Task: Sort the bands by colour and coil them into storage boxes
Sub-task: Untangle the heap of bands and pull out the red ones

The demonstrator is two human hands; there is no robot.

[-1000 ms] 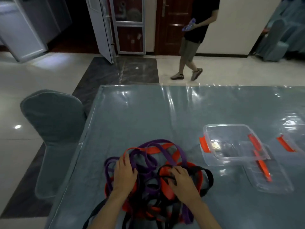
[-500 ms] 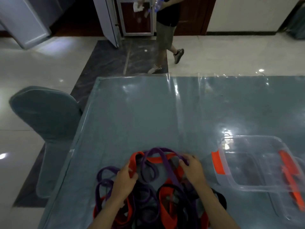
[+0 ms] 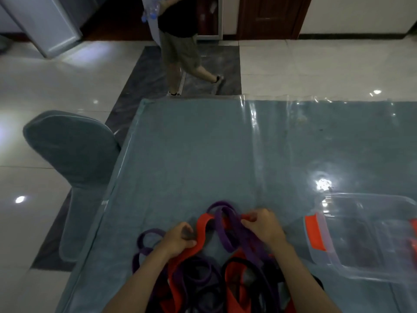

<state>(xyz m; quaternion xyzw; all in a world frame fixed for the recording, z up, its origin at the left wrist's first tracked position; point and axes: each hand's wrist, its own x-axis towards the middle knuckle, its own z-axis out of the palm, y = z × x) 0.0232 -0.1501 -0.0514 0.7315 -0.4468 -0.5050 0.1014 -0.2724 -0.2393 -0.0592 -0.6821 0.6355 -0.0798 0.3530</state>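
A tangled heap of bands lies at the table's near edge: orange (image 3: 204,229), purple (image 3: 222,227) and black (image 3: 234,264) loops wound through one another. My left hand (image 3: 179,239) pinches the orange band at its left bend. My right hand (image 3: 262,227) grips the same orange band at its far right end, fingers curled round it. A clear storage box (image 3: 370,236) with orange clips stands to the right of the heap, with nothing in it.
The table (image 3: 203,154) wears a teal cloth under clear plastic. A teal-covered chair (image 3: 72,159) stands at its left side. A person (image 3: 178,41) in dark shirt and shorts walks across the floor beyond the far edge, carrying bottles.
Both hands closed on the orange band and drew it apart at the heap's far side. My view tipped down and nearer the table. The person walked left.
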